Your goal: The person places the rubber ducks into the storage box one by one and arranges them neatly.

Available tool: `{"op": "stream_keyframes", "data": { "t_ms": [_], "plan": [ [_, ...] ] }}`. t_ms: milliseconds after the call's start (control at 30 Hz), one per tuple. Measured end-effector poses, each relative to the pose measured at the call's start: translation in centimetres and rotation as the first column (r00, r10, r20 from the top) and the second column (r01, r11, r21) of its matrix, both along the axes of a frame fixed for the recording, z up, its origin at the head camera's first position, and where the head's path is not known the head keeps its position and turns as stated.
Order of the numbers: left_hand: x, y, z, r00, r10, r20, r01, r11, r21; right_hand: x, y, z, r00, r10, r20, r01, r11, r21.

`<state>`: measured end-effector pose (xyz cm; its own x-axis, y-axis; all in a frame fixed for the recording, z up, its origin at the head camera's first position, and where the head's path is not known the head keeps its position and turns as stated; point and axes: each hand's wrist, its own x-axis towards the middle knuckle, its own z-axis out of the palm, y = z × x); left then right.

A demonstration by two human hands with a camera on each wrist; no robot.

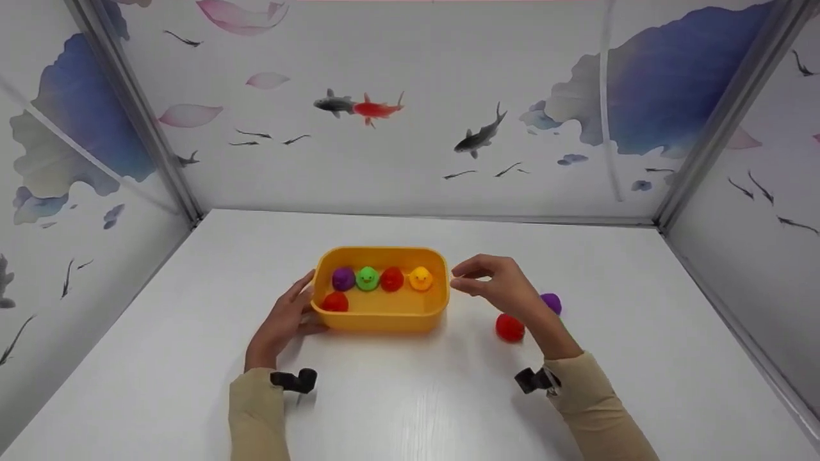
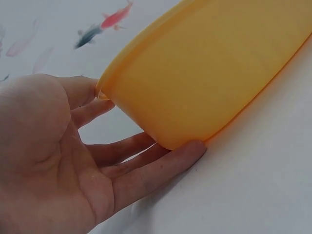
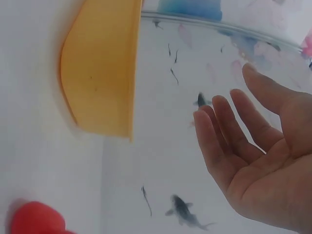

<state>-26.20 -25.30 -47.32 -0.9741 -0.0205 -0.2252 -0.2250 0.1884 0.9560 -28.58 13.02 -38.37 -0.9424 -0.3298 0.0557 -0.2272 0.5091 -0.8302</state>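
A yellow plastic basin (image 1: 378,323) stands on the table. Inside it a purple toy (image 1: 343,278), a green toy duck (image 1: 367,278), a red toy (image 1: 392,279) and a yellow toy duck (image 1: 421,278) make a row; another red toy (image 1: 336,301) lies in the near left corner. My left hand (image 1: 286,323) touches the basin's left end, its fingers fairly straight against rim and lower wall in the left wrist view. Just off the right rim is my right hand (image 1: 503,285), fingers loosely bent, nothing between them in the right wrist view.
On the table a red toy (image 1: 510,328) lies beneath the right forearm, and a purple toy (image 1: 551,303) is partly hidden behind that wrist. White panels printed with fish and petals (image 1: 410,160) enclose the white table (image 1: 397,397) at the back and sides.
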Motion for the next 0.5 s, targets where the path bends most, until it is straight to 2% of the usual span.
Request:
{"op": "stream_keyframes", "data": {
  "t_ms": [267, 500],
  "plan": [
    [-0.2, -0.1, -0.2, 1.0, -0.002, -0.003, 0.002, 1.0, 0.009, -1.3, 4.5, 0.1, 1.0, 0.016, -0.014, -0.015, 1.0, 0.02],
    [-0.1, 0.0, -0.2, 1.0, 0.0, -0.003, 0.0, 1.0, -0.009, -2.5, 8.6, -1.5, 0.995, 0.103, -0.02, -0.103, 0.995, -0.002]
  ]
}}
